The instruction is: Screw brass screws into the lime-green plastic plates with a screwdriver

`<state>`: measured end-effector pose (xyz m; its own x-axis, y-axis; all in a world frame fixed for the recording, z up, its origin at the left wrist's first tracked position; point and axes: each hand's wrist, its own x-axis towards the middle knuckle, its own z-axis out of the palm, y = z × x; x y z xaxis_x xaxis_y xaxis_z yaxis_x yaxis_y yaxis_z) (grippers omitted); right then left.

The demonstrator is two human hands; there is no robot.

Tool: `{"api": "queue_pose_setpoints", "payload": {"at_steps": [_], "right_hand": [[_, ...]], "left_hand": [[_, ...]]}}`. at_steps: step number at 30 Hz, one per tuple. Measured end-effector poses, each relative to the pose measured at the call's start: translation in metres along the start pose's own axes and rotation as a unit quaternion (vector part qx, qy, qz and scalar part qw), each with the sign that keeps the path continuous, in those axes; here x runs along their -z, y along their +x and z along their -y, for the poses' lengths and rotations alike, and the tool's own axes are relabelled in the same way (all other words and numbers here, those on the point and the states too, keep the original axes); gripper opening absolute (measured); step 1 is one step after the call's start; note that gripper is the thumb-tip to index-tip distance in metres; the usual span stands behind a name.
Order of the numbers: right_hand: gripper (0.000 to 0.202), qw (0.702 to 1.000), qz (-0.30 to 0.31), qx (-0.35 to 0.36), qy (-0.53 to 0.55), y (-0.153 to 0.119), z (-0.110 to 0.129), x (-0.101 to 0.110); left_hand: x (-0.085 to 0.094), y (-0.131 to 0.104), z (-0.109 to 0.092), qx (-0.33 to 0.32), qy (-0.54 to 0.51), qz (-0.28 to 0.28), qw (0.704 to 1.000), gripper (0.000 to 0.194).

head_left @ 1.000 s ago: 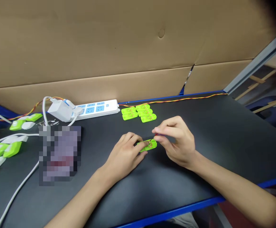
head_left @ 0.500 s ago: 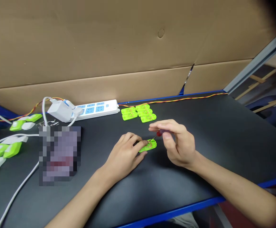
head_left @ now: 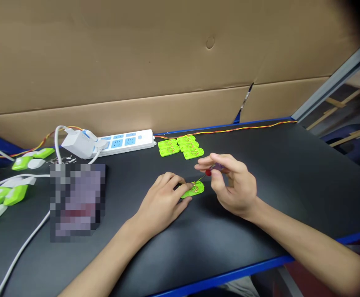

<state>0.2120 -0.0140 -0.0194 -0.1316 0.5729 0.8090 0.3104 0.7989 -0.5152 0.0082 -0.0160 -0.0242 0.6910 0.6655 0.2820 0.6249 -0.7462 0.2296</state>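
Note:
A green plastic shell (head_left: 198,188) with small wired parts inside lies on the black table. My left hand (head_left: 165,198) holds its left end, fingertips on top and thumb along the near edge. My right hand (head_left: 234,185) grips a screwdriver (head_left: 209,172) with a red and purple handle between thumb and fingers. The thin shaft slants down left into the shell, near my left fingertips; the tip itself is too small to make out. Behind the hands, several similar green shells (head_left: 193,153) lie grouped on the table.
A white power strip (head_left: 130,142) with plugs and cables is at the back left. Green and white casings (head_left: 15,194) lie at the far left, beside a pixelated object (head_left: 81,202). A cardboard wall (head_left: 167,53) stands behind the black table (head_left: 198,251).
My right hand and the screwdriver handle have shifted slightly right and up, and the fingers have changed position on the handle. My left hand and the shell look the same.

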Motion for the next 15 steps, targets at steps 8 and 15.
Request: {"api": "queue_pose_setpoints", "payload": {"at_steps": [8, 15], "right_hand": [[0.058, 0.999, -0.01, 0.001, -0.035, 0.0036, -0.0027, 0.0001], [0.043, 0.999, 0.003, -0.014, -0.043, 0.0052, -0.002, -0.0015]], "left_hand": [[0.0015, 0.0009, -0.0016, 0.005, 0.0, 0.011, 1.0, 0.026], [0.0022, 0.0009, -0.0035, 0.01, 0.006, 0.003, 1.0, 0.029]]}}
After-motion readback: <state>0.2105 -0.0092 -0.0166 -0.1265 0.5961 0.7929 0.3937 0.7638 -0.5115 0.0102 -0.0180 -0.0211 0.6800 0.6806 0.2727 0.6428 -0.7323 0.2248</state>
